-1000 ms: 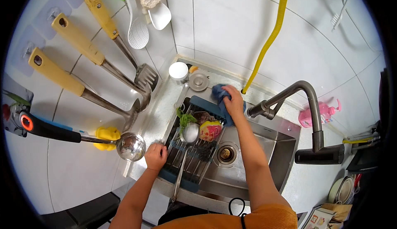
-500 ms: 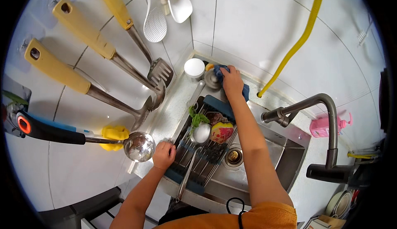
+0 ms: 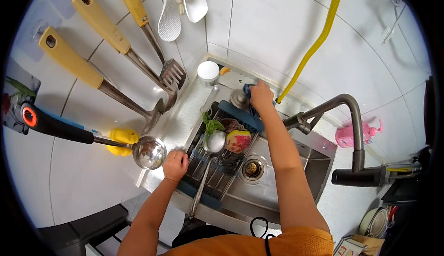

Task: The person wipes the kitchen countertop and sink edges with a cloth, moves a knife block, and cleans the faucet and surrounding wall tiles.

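Right hand (image 3: 262,96) outstretched, knuckles up, grip clamped on crumpled blue cloth (image 3: 247,90) beside round metal lid (image 3: 238,99), beyond steel sink (image 3: 261,206). Left hand (image 3: 175,165) beside slatted rack (image 3: 230,110), fingers curled; cannot tell if grip closed.

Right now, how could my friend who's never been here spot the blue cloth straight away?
Start at the steel sink, then look to its back edge. The blue cloth is there, bunched under the right hand, just right of a round grey metal disc. It's soft and crumpled, unlike the rack's stiff blue end nearby.
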Available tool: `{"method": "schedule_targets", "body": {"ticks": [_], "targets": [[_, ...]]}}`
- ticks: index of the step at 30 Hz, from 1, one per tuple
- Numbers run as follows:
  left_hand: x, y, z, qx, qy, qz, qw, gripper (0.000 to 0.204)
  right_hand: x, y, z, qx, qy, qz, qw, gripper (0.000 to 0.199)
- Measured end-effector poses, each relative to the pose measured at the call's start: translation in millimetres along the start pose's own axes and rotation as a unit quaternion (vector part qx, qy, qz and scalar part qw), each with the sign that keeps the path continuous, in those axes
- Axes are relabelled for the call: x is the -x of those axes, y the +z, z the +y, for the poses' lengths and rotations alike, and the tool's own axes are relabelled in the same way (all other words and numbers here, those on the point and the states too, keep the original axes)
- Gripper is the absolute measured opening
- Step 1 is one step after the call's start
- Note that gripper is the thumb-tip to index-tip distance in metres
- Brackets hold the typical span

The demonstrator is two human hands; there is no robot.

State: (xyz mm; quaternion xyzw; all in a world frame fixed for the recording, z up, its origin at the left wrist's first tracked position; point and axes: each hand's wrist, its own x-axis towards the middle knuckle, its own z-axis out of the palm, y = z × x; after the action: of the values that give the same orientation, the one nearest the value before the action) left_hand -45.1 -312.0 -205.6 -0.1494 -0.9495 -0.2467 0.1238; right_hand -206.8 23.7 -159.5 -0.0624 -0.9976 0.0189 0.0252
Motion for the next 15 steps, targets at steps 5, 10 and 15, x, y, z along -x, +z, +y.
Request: {"method": "schedule_targets", "body": {"ticks": [5,10,15], "targets": [[0,-1,1,0.001,-0.006,-0.008,1.0,0.011,50,9,7,-0.017,0.055,0.024,0.998,0.015],[0,-3,2,0.007,0.014,0.042,0.999,0.012,60,2,18,-0.059,0.098,0.002,0.993,0.019],[1,-1,0,-0.006,-0.012,-0.007,1.0,0.01,48,-20,24,-0.118,0.092,0.12,0.982,0.036]]}}
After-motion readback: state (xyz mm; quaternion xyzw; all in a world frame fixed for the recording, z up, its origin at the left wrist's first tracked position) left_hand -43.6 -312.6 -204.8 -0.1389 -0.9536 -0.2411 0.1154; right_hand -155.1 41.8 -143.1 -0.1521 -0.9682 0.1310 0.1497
